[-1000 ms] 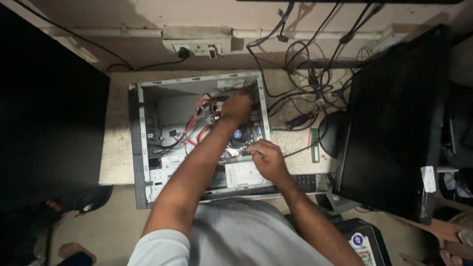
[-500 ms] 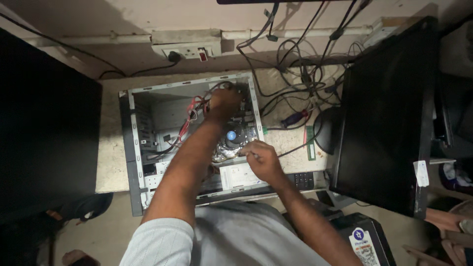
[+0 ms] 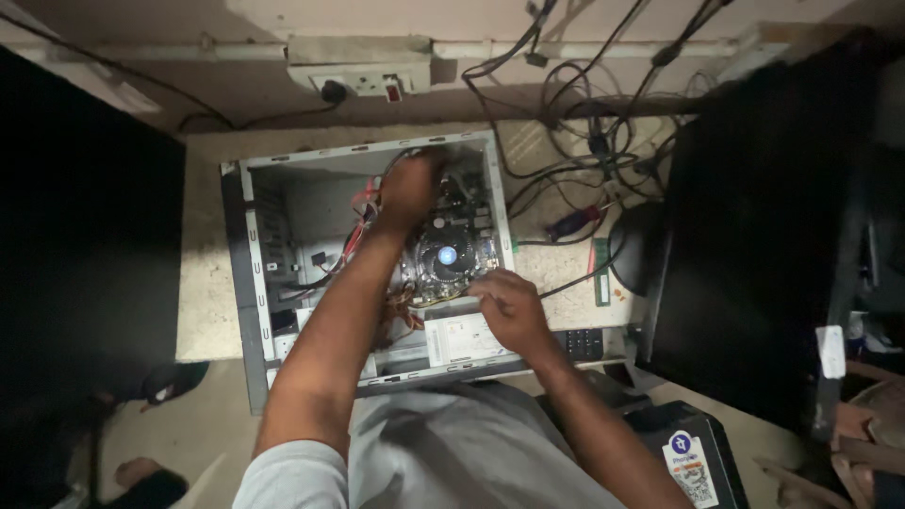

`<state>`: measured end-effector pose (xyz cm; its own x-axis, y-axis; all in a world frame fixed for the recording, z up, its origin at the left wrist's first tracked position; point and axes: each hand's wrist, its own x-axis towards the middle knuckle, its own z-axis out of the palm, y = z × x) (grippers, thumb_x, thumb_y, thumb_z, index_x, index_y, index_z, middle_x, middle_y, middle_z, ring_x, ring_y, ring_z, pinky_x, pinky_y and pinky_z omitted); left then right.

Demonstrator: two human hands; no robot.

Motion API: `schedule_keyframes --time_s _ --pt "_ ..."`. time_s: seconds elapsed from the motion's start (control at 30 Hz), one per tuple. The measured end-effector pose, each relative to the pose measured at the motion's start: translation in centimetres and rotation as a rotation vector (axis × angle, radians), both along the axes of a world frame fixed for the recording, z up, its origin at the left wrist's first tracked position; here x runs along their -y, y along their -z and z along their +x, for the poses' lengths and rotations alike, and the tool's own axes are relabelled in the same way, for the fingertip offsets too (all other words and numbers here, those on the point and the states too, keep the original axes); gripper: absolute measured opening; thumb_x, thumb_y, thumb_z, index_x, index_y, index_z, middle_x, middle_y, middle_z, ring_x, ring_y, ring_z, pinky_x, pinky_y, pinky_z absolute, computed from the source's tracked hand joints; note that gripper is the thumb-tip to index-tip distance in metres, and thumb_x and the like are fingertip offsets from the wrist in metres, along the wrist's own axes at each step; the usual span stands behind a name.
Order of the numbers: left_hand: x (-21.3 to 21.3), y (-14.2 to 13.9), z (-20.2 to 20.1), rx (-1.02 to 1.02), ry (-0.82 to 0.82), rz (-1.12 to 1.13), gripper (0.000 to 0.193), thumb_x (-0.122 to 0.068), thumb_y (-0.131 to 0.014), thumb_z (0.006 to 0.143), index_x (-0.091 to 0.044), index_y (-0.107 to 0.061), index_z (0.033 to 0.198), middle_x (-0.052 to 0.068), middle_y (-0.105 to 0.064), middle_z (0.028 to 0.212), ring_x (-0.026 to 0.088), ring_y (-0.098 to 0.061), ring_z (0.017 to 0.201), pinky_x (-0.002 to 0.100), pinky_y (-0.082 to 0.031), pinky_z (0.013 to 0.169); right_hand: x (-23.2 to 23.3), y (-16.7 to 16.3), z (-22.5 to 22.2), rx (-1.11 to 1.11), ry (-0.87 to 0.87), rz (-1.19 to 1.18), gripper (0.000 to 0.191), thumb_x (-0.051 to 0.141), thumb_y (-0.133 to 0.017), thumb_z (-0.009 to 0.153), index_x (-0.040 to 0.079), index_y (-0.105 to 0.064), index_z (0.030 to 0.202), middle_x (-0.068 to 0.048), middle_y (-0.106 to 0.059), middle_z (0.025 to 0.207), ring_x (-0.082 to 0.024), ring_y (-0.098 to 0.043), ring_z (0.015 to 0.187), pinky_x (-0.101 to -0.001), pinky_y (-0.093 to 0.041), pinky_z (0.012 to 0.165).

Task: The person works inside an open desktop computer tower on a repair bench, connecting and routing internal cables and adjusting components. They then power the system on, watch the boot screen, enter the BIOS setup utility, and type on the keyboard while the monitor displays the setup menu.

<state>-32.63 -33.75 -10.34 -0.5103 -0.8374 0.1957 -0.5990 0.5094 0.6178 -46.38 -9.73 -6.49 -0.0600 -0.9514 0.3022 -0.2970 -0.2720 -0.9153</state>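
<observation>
Open computer case [image 3: 247, 283] lies on its side on a pale desk [image 3: 203, 283], side panel off, interior facing up. All positions below are given relative to this case.

Contents: motherboard [image 3: 471, 221] fills the right half of the case, with a round cooler fan [image 3: 447, 255] at its centre. Red cables [image 3: 356, 236] and a bundle of thin wires run through the middle. A white power supply box [image 3: 462, 337] sits at the near edge. The left half is mostly bare metal wall and drive bays.

Left hand [image 3: 411, 188]: reaches deep into the far part of the case, above the fan, fingers curled down onto the board. Whether it grips anything cannot be told.

Right hand [image 3: 509, 303]: at the near right edge of the case, just beside the fan, fingers pinched narrow. What is held is too small to tell.

Outside the case: tangled black cables [image 3: 584, 141] to the right, a wall socket strip [image 3: 358, 71] beyond the far side, a dark monitor [image 3: 754, 236] farther right.
</observation>
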Motion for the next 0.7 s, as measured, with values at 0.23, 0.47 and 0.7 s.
schedule_keyframes --time_s 0.23,0.47,0.7 --pt "5.4 4.6 4.0 -0.143 0.069 0.086 0.034 -0.006 -0.065 0.088 -0.006 -0.073 0.121 0.022 -0.074 0.106 0.04 -0.072 0.097 0.048 -0.055 0.086 4.4 2.4 0.6 -0.045 0.021 0.057 0.022 -0.008 -0.058 0.082 0.0 -0.071 0.098 -0.016 -0.073 0.1 -0.029 -0.073 0.095 -0.0367 -0.057 0.087" --pt "9.2 8.8 4.9 -0.38 0.012 0.704 0.034 -0.001 -0.071 0.091 -0.006 -0.071 0.124 0.005 -0.077 0.093 0.009 -0.066 0.077 0.027 -0.054 0.071 8.5 5.9 0.7 -0.022 0.014 0.094 0.018 -0.01 -0.059 0.085 -0.001 -0.071 0.095 -0.014 -0.074 0.095 -0.027 -0.073 0.096 -0.0359 -0.058 0.087" --pt "11.6 12.3 4.6 -0.494 0.13 0.638 0.031 0.005 -0.07 0.088 -0.003 -0.074 0.117 0.006 -0.078 0.097 0.009 -0.07 0.086 0.027 -0.058 0.076 11.3 10.8 0.6 0.03 0.01 0.069 0.016 -0.011 -0.059 0.092 -0.002 -0.069 0.098 -0.014 -0.074 0.096 -0.028 -0.074 0.097 -0.0392 -0.06 0.091"
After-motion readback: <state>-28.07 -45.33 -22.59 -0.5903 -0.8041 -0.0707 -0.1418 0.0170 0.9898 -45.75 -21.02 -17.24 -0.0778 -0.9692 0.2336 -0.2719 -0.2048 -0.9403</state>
